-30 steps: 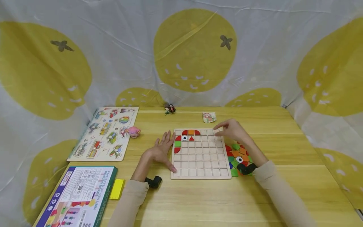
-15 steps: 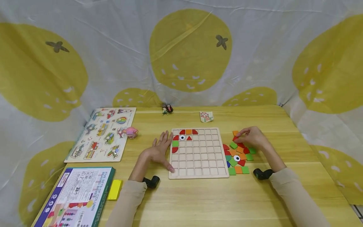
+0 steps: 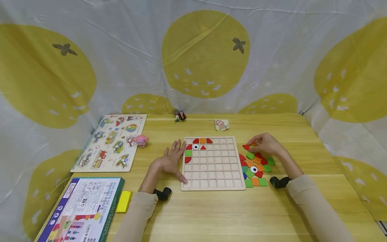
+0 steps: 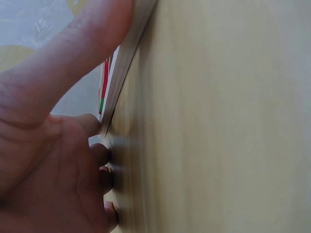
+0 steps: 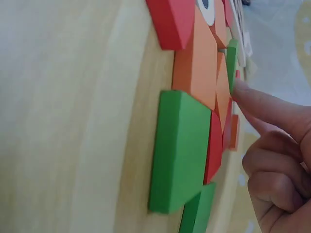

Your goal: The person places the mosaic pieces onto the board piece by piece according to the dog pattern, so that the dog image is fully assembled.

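Note:
My left hand (image 3: 171, 163) is spread at the left side of a wooden grid board (image 3: 211, 190), its thumb (image 4: 73, 53) resting on the near left corner and its other fingers along the edge. Red, orange and green tiles and a white eye tile (image 3: 196, 147) sit in the board's upper left cells. To the right of the board, my right hand (image 3: 267, 145) pinches a small red tile (image 3: 246, 147) between thumb and index finger, low over the table. In the right wrist view the fingertips are partly hidden behind a green tile (image 5: 232, 63).
Loose coloured tiles (image 3: 250, 174) lie right of the board. A small picture card (image 3: 222, 124) and tiny figurines (image 3: 179, 116) are behind it. On the left are a picture puzzle board (image 3: 99, 143), a pink toy (image 3: 141, 140), a boxed set (image 3: 81, 208) and a yellow block (image 3: 124, 201).
My right hand has moved from the board's upper right corner to the loose tiles, then slightly left with a red tile. The left hand has stayed at the board's edge.

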The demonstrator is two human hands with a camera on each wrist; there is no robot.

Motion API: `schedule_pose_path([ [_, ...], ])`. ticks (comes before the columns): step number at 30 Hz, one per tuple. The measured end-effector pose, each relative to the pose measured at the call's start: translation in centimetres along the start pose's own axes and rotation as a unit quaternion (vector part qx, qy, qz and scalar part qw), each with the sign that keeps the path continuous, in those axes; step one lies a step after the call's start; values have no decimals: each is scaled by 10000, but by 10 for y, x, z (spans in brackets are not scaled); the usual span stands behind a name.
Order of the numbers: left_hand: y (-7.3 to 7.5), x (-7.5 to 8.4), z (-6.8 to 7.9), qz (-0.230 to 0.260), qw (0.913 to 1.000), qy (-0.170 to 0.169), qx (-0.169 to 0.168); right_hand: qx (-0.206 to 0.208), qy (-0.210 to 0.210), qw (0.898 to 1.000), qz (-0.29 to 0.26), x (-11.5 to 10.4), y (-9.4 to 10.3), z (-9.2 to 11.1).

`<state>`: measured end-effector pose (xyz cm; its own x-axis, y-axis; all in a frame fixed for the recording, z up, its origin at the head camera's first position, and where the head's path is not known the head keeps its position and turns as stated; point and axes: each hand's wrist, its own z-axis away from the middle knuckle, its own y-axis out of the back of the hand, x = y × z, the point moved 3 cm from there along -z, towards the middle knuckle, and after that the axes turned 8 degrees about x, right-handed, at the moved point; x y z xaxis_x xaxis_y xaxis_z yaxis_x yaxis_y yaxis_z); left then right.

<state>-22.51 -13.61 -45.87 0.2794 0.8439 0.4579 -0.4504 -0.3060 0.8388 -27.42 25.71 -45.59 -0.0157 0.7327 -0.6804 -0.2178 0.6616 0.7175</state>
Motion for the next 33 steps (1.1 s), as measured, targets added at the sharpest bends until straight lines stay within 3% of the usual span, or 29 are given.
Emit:
schedule_pose_path([
  [7,2,0,2,92,10000,-10,14,32,-16,9998,170,-8,-2,-6],
  [15,2,1,2,129,9999,-42,30,-498,328,9970,-500,-1,-4,-18],
  [22,1,-1,1,91,10000,-32,-10,-5,341,9994,-103,-4,-5,-17],
  [27,1,-2,2,108,9999,-25,-1,205,222,9985,-446,-42,-25,-13],
  [33,0,-2,2,123,9999,-70,60,-43,252,9959,-869,-114,-87,-15],
])
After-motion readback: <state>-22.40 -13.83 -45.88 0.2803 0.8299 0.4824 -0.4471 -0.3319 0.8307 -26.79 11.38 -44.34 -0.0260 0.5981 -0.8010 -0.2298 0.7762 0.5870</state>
